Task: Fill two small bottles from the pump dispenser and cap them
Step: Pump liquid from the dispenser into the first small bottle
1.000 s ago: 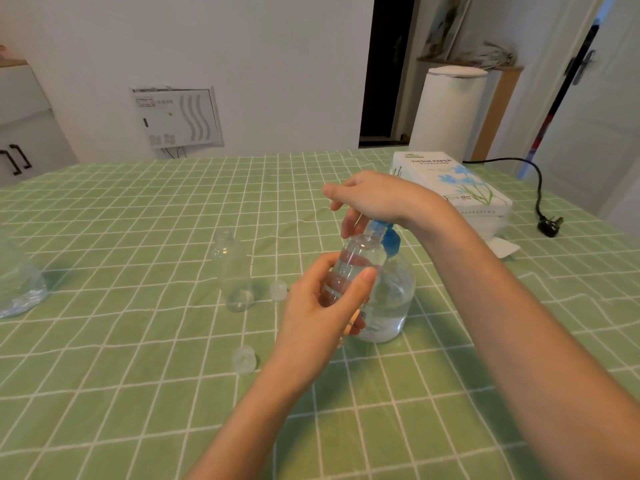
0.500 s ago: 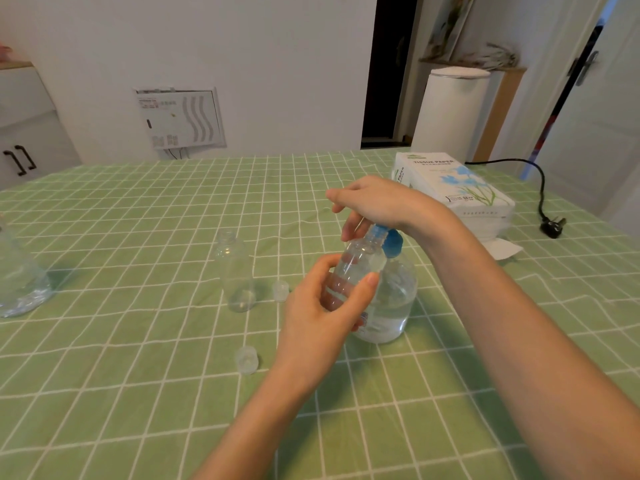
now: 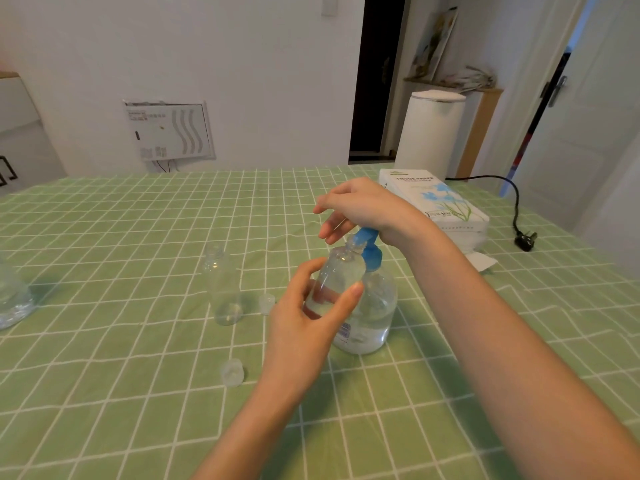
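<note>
Two hands work over a table (image 3: 104,237) covered in green checked cloth. White wall and a dark doorway (image 3: 375,81) lie behind, with a white bin (image 3: 429,133) beside it. A tissue box (image 3: 433,202) and a black plug (image 3: 524,242) lie far right on the cloth.

The left hand (image 3: 304,327) grips a small bottle (image 3: 341,275), thumb and fingers curled round its body, tilted, its mouth up at the blue pump head (image 3: 367,244) of the dispenser (image 3: 374,317). The right hand (image 3: 363,209) rests its heel on the pump head, fingers loose and apart, wrapped round nothing.

A second bottle (image 3: 223,289) stands uncapped to the left. Two clear caps (image 3: 232,372) lie near it.
</note>
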Available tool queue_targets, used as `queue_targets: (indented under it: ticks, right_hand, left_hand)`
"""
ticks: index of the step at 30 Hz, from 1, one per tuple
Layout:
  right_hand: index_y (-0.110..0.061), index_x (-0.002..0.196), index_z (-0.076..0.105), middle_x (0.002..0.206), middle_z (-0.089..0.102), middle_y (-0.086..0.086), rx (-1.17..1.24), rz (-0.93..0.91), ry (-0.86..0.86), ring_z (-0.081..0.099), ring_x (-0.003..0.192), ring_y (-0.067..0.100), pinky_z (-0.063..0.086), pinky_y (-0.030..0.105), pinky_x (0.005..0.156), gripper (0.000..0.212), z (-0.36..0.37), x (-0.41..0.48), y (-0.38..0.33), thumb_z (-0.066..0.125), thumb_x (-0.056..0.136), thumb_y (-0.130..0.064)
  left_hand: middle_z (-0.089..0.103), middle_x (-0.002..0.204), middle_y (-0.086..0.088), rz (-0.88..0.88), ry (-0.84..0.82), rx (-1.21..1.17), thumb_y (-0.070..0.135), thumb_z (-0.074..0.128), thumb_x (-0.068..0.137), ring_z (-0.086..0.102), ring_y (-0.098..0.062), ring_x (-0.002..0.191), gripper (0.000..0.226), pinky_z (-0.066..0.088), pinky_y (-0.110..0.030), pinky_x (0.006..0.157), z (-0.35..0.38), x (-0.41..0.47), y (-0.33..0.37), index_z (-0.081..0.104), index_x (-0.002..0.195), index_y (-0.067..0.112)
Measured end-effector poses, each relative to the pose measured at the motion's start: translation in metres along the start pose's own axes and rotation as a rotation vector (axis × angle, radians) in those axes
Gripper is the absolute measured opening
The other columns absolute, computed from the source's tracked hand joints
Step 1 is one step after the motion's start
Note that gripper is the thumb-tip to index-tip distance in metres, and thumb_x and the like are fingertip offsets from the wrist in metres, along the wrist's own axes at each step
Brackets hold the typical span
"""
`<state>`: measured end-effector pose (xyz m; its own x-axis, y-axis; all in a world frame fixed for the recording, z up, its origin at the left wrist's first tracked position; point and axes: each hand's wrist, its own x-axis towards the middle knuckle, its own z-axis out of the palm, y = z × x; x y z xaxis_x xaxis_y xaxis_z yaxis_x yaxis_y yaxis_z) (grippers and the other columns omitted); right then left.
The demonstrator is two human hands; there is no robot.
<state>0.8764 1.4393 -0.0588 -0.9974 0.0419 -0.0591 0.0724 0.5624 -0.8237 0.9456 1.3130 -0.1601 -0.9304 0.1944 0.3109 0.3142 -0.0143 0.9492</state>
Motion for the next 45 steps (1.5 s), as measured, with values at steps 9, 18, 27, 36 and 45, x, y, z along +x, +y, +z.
queue_targets:
  ticks: [9, 18, 27, 36, 45]
  right_hand:
    - [-0.017, 0.101, 0.067, 0.077, 0.072, 0.001, -0.017, 0.010, -0.017, 0.064, 0.082, 0.017, 0.050, 0.040, 0.086, 0.020, -0.011, -0.015, 0.003, 0.052, 0.093, -0.028]
    - [-0.020, 0.090, 0.074, 0.094, 0.070, 0.002, 0.221, -0.062, 0.083, 0.064, 0.092, 0.018, 0.050, 0.035, 0.084, 0.024, -0.005, -0.032, 0.039, 0.052, 0.091, -0.029]
    - [-0.017, 0.069, 0.068, 0.064, 0.071, 0.000, 0.400, 0.027, 0.081, 0.060, 0.073, 0.017, 0.047, 0.033, 0.081, 0.042, 0.010, -0.030, 0.050, 0.042, 0.091, -0.040]
    - [-0.007, 0.080, 0.067, 0.062, 0.072, 0.001, 0.393, -0.021, 0.050, 0.060, 0.049, -0.003, 0.040, 0.025, 0.067, 0.048, 0.012, -0.035, 0.049, 0.033, 0.095, -0.037]
    - [-0.007, 0.082, 0.066, 0.062, 0.072, -0.003, 0.382, -0.023, 0.099, 0.051, 0.075, 0.007, 0.038, 0.022, 0.069, 0.046, 0.017, -0.034, 0.048, 0.031, 0.094, -0.035]
  left_hand:
    - [0.064, 0.093, 0.012, -0.001, 0.012, -0.002, 0.056, 0.069, 0.065, 0.061, -0.009, 0.079, 0.042, 0.051, -0.025, 0.066, 0.002, 0.002, -0.005, 0.059, 0.104, 0.044]
    - [0.061, 0.079, 0.011, -0.017, 0.016, 0.016, 0.051, 0.068, 0.065, 0.058, -0.012, 0.077, 0.036, 0.047, -0.019, 0.065, 0.003, 0.001, -0.009, 0.060, 0.099, 0.042]
    - [0.066, 0.085, 0.003, -0.056, 0.037, 0.079, 0.047, 0.068, 0.068, 0.061, -0.011, 0.088, 0.048, 0.050, -0.033, 0.081, -0.006, -0.003, -0.007, 0.060, 0.111, 0.029]
    - [0.069, 0.091, 0.002, -0.023, 0.067, 0.078, 0.029, 0.073, 0.073, 0.060, 0.003, 0.082, 0.038, 0.045, -0.004, 0.064, -0.025, -0.024, 0.006, 0.061, 0.109, 0.026]
    - [0.067, 0.101, 0.003, -0.026, 0.237, 0.138, 0.053, 0.065, 0.062, 0.060, -0.013, 0.099, 0.048, 0.044, -0.026, 0.078, -0.092, -0.048, 0.016, 0.060, 0.107, 0.036]
